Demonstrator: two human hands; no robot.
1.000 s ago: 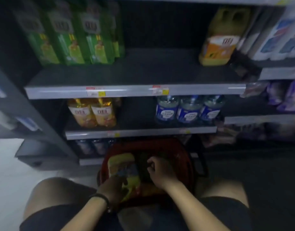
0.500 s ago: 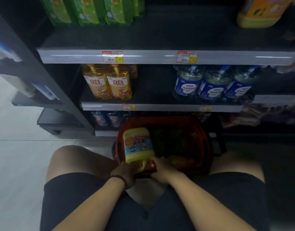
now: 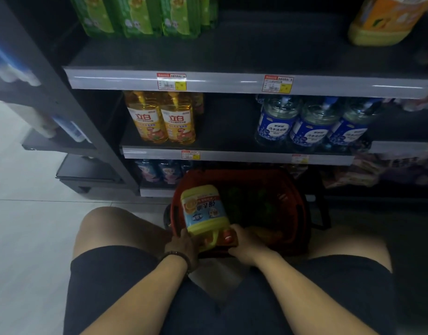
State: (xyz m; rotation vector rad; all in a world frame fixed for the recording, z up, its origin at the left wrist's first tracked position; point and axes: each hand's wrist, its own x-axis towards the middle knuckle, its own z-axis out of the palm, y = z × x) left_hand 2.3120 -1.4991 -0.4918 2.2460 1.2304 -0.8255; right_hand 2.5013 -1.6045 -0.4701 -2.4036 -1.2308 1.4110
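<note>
You have one view only: a wide-angle camera on your head, facing forward and steeply down. It sits close above your left hand (image 3: 181, 245), right hand (image 3: 246, 247) and the jug (image 3: 203, 209) they hold. The basket (image 3: 302, 213) lies centre frame, and the shelves (image 3: 232, 83) fill the upper half.

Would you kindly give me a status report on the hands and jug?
Left hand and right hand both grip the yellow jug at its handle end. Jug at near-left corner of the red basket. Nothing blocking it.
</note>
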